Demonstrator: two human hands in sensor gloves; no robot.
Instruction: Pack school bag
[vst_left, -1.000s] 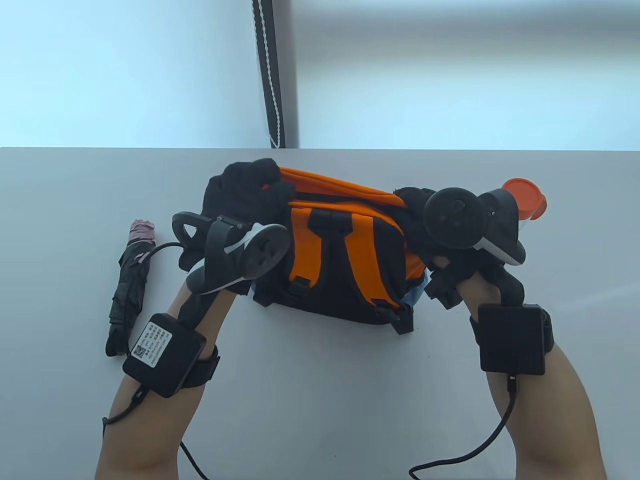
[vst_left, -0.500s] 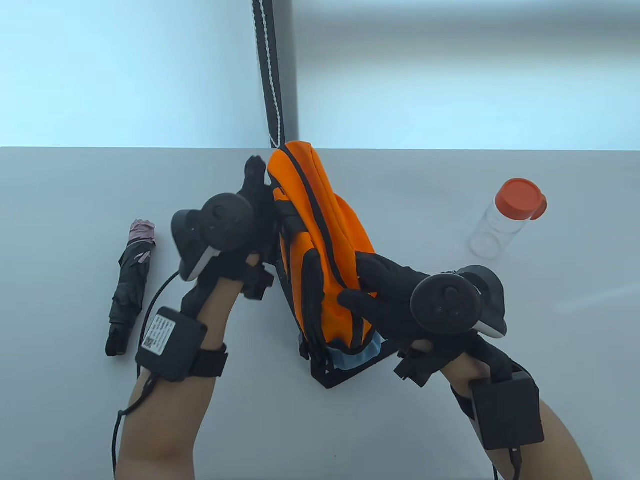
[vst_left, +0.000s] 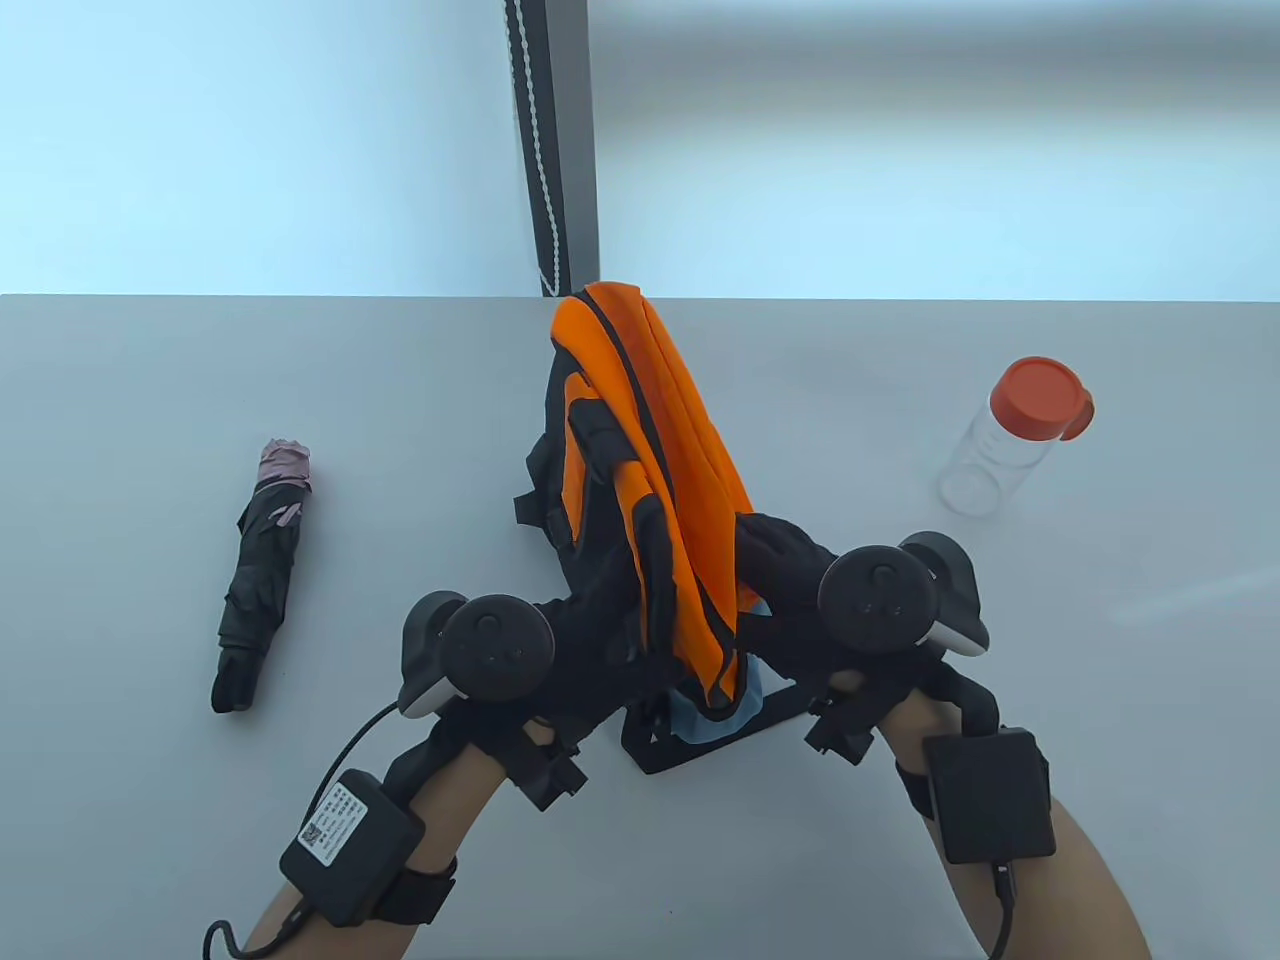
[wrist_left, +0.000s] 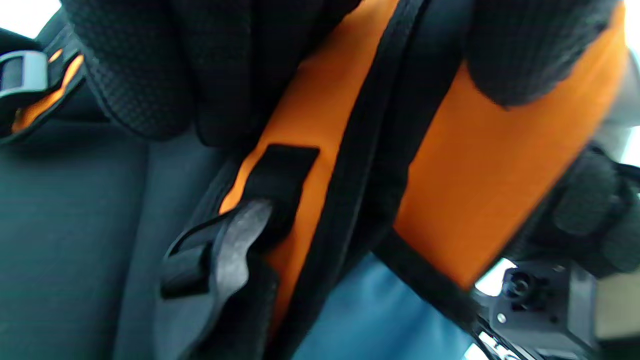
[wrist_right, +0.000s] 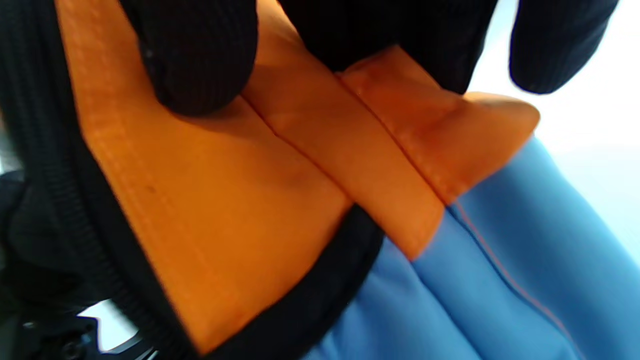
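The orange and black school bag (vst_left: 650, 420) stands tilted at the table's middle, its top pointing to the far edge. A blue panel (vst_left: 735, 712) shows at its near end. My left hand (vst_left: 615, 605) grips the bag's near left side over the black back and straps. In the left wrist view its fingers (wrist_left: 200, 75) press on the bag (wrist_left: 480, 165) by the black zip strip. From the right, my right hand (vst_left: 775, 560) grips the same end. In the right wrist view its fingers (wrist_right: 200, 55) pinch an orange fold (wrist_right: 400, 150) above blue fabric (wrist_right: 500, 280).
A folded black umbrella (vst_left: 258, 580) with a pink tip lies at the left of the grey table (vst_left: 150, 800). A clear bottle (vst_left: 1005, 450) with an orange lid stands at the right. A dark post with a bead cord (vst_left: 545, 150) rises behind the far edge.
The bag was turned from lying crosswise to pointing away and pulled nearer. My left hand slid from the bag's far top down to its near left side; the right hand stayed on it.
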